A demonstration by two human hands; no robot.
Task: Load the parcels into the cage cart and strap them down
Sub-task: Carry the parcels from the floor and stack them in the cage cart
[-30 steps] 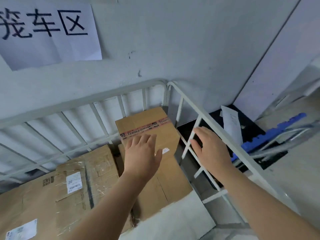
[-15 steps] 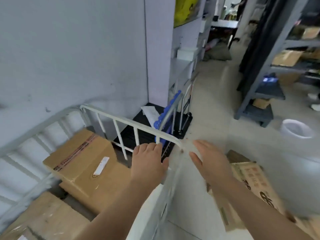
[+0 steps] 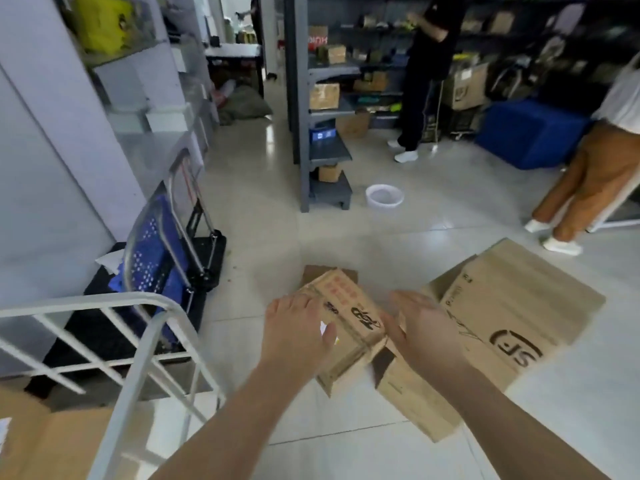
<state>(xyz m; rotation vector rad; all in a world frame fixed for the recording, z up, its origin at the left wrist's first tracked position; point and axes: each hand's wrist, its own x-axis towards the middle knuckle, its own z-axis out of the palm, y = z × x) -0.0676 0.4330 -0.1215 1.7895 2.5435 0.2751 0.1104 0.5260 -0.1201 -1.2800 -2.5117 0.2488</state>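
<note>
The left hand (image 3: 298, 329) and right hand (image 3: 420, 329), fingers straight and gripping nothing, flank a small parcel (image 3: 346, 306) lying on the floor (image 3: 346, 223), just right of the cage cart (image 3: 104, 302) and beside a larger box (image 3: 519, 299).

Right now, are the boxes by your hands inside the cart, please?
No, the small box and large box lie on the floor outside it.

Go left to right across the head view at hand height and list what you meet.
cage cart → left hand → small box → right hand → SF box
</note>
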